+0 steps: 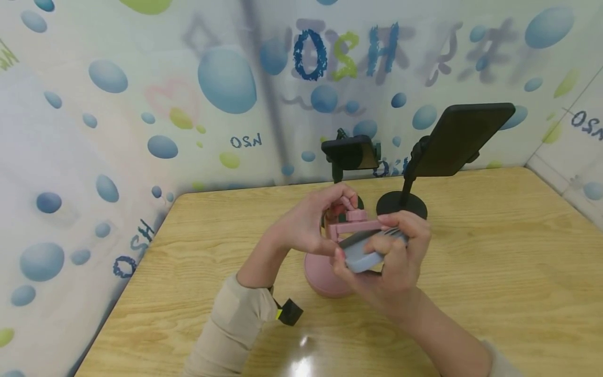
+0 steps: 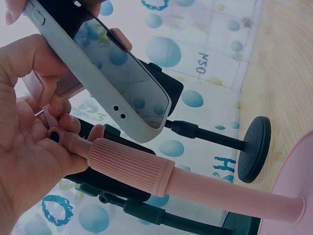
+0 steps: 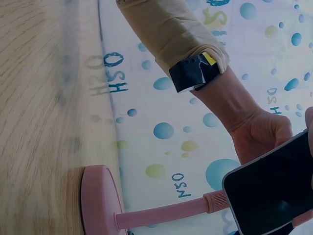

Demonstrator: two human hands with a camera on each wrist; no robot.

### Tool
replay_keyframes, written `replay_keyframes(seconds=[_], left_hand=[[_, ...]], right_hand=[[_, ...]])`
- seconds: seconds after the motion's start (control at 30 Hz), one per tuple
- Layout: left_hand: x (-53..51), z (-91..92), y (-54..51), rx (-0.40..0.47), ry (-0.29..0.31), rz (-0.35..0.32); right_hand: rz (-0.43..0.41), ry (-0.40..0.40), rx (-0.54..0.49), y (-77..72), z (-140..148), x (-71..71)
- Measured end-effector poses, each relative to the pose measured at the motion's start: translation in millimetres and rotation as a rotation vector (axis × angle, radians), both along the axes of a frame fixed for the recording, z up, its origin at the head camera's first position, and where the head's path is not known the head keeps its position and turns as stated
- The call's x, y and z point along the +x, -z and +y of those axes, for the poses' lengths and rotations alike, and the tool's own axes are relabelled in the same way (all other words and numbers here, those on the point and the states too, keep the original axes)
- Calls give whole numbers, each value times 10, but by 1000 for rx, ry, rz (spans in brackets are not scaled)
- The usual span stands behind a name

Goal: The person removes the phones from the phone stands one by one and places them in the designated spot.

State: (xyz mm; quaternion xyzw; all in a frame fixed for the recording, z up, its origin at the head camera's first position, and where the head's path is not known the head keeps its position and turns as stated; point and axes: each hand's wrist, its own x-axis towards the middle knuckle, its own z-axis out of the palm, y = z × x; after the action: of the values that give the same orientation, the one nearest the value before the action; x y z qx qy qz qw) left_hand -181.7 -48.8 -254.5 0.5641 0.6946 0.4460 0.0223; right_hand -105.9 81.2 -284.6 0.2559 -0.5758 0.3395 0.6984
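Note:
A pink phone stand (image 1: 326, 276) stands upright on the wooden table, its ribbed collar (image 2: 129, 165) and stem leading up to a clamp. My left hand (image 1: 306, 222) grips the stand's pink holder (image 1: 360, 226) from the left, fingers curled behind it. With its fingers and thumb, my right hand (image 1: 400, 264) holds a smartphone in a pale blue-grey case (image 1: 363, 257). The phone is tilted against the holder, and its dark screen (image 3: 269, 183) shows in the right wrist view. Whether the clamp grips the phone is hidden by the fingers.
Behind the hands, a black stand (image 1: 400, 207) carries a tablet-like dark device (image 1: 464, 139). Left of it, another dark stand holds a smaller device (image 1: 353, 152). A patterned curtain (image 1: 179, 131) hangs behind the wooden table (image 1: 188, 262). A black box (image 1: 290, 312) is strapped at my left wrist.

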Motion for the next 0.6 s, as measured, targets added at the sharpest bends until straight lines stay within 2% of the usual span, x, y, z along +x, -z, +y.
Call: replay_keyframes(seconds=[0.33, 0.6], left_hand=[[-11, 13, 28, 27, 18, 7], [9, 27, 44, 62, 39, -23]], right_hand=[[-11, -31, 27, 10, 30, -4], [15, -43, 69, 4, 28, -11]])
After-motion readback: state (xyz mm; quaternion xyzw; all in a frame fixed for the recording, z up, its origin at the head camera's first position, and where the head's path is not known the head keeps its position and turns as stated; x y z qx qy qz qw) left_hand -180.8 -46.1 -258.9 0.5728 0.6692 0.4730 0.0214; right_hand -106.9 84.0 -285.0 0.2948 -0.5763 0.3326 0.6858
